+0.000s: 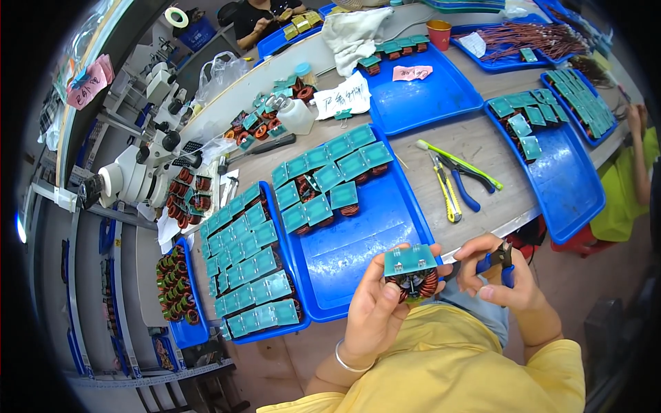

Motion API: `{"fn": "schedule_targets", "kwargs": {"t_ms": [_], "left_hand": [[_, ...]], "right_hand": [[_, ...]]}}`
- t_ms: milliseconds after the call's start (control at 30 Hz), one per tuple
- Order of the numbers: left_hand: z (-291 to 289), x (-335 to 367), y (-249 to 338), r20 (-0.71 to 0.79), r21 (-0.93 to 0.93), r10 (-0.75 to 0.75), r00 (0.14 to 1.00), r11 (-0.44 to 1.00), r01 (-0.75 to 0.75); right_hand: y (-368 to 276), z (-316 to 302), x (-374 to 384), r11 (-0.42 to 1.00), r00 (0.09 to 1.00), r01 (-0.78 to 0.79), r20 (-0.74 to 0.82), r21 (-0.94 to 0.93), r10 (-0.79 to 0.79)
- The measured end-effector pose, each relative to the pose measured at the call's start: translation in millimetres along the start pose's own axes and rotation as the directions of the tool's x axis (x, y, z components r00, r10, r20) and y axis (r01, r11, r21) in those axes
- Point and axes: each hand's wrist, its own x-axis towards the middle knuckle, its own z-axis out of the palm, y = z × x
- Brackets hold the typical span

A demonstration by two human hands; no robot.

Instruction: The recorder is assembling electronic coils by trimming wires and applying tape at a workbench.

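Note:
My left hand (372,313) grips a toroidal coil with a green circuit board (411,261) on top, holding it upright over the near edge of the table. Copper-red windings show under the board. My right hand (516,286) is just to the right, closed round small blue-handled cutters (506,261) whose dark jaws point up, apart from the coil. Ahead of my left hand lies a blue tray (365,258) with several similar board-topped coils at its far end. Another blue tray to its left is filled with rows of green-topped coils (251,265).
A yellow utility knife (446,187), blue-handled pliers (468,196) and a green brush (465,165) lie on the table. Further blue trays (568,182) stand right and at the back. A white bottle (296,117) and microscopes (131,172) are at left. Another person (261,20) sits beyond.

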Motion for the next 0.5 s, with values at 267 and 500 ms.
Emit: {"fn": "schedule_targets", "kwargs": {"t_ms": [267, 500], "left_hand": [[-14.0, 0.8, -1.7, 0.112, -0.107, -0.042, 0.993, 0.993, 0.054], [-34.6, 2.1, -14.5, 0.249, -0.461, -0.042, 0.968, 0.874, 0.156]], "right_hand": [[4.5, -3.3, -0.7, 0.998, 0.997, 0.057, 0.052, 0.030, -0.058], [5.4, -2.9, -1.8, 0.998, 0.997, 0.052, 0.047, 0.041, -0.054]]}}
